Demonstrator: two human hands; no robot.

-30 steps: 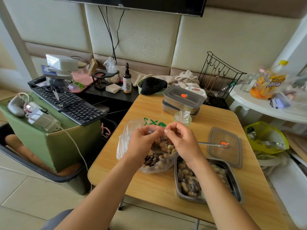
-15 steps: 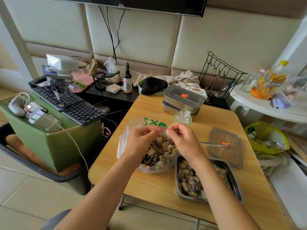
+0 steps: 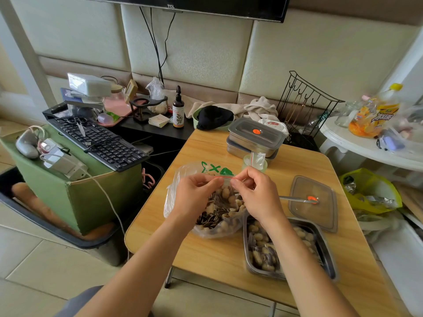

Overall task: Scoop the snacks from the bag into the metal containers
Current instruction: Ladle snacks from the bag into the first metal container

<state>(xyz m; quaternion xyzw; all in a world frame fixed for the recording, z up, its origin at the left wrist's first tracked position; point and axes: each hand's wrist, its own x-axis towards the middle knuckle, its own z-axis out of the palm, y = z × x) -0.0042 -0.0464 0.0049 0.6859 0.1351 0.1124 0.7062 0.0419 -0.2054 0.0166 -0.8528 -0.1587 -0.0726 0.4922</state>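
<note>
I see a padded cream wall behind a small wooden table; I take the clear snack bag near the table's middle as my landmark; it lies on the wood, holding nuts and dark striped seeds, with green markings on its far side; my left hand pinches the red-lined top edge of the bag from its left, fingers closed on the plastic; my right hand pinches the same edge from its right, so both grasp the bag's mouth, thumbs nearly meeting; just right of the bag and nearer to me sits an open metal container, partly filled with the same snacks, its rim touching the bag, my right forearm crossing over it; right of the bag lies a flat lid with a spoon resting on it; beyond the bag stand stacked closed containers; far left of the bag a keyboard rests on a green box.
</note>
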